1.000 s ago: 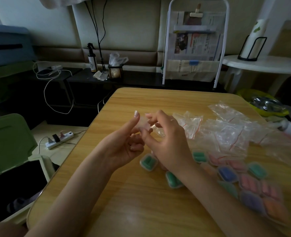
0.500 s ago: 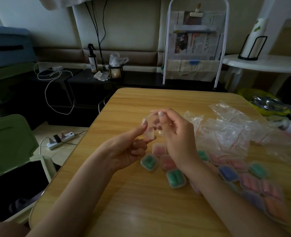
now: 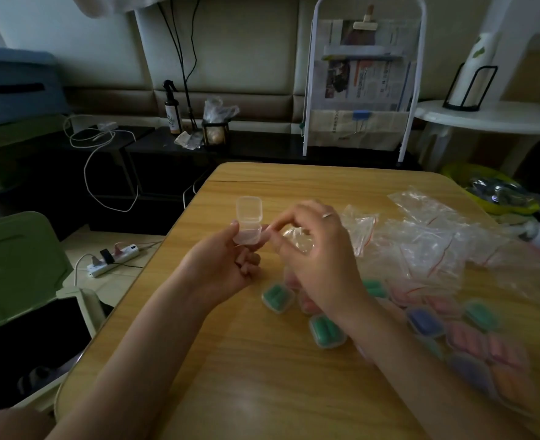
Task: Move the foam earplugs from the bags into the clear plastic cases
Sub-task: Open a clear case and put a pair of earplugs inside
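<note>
My left hand (image 3: pixel 221 265) holds a small clear plastic case (image 3: pixel 248 222) above the wooden table (image 3: pixel 262 376). The case's lid stands up open and it looks empty. My right hand (image 3: pixel 313 258) is just right of the case, fingertips touching its rim, and a crumpled clear bag (image 3: pixel 295 238) shows under its fingers. A heap of clear zip bags (image 3: pixel 421 246) lies to the right. Closed cases with green earplugs (image 3: pixel 278 296), blue earplugs (image 3: pixel 425 320) and pink earplugs (image 3: pixel 465 339) lie near my right forearm.
The table's left edge runs close to my left arm, with a green chair (image 3: pixel 15 268) and a power strip (image 3: pixel 113 258) on the floor beyond it. A white newspaper rack (image 3: pixel 364 77) stands behind the table's far edge.
The clear case's lid has swung up open in my left hand. My right hand has drawn back a little to the right of it.
</note>
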Demonstrator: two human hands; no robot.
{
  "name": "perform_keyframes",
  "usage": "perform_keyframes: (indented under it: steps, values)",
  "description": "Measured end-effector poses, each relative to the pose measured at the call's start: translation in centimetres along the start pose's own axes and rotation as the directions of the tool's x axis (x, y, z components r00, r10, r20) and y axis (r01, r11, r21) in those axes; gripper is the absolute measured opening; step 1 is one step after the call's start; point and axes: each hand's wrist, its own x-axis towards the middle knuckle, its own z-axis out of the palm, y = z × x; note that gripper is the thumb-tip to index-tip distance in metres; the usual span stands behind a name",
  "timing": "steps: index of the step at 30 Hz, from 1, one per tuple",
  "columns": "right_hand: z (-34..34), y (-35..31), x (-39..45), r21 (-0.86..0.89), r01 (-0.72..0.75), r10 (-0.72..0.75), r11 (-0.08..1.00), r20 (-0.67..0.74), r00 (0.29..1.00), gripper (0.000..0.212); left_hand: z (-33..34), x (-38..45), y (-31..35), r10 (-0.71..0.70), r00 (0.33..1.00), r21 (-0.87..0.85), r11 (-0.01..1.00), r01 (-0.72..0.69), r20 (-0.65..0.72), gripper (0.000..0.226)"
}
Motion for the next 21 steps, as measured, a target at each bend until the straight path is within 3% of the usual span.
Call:
perform_keyframes:
  steps: [4,10,18,21]
  values:
    - [1.1,0.3,-0.8,-0.172,0.135,-0.101,0.976,0.194,0.976,0.019,0.1,-0.1,-0.2,0.007,1.0,-0.014,1.0,-0.007,0.02,0.042]
    - [0.9,0.4,-0.8,-0.291,0.208,-0.142,0.934,0.232,0.962,0.021,0.4,-0.1,-0.1,0.019,1.0,-0.041,0.999,-0.019,0.006,0.044]
    - [0.9,1.0,-0.6,-0.296,0.32,-0.262,0.9,0.219,0.94,0.011,-0.4,0.4,0.0,-0.021,0.999,-0.141,0.99,0.027,0.047,0.048]
    - [0.9,0.5,-0.5,-0.139,0.202,-0.18,0.969,0.155,0.971,0.017,-0.6,0.4,-0.1,-0.021,0.999,-0.139,0.99,0.024,0.025,0.049]
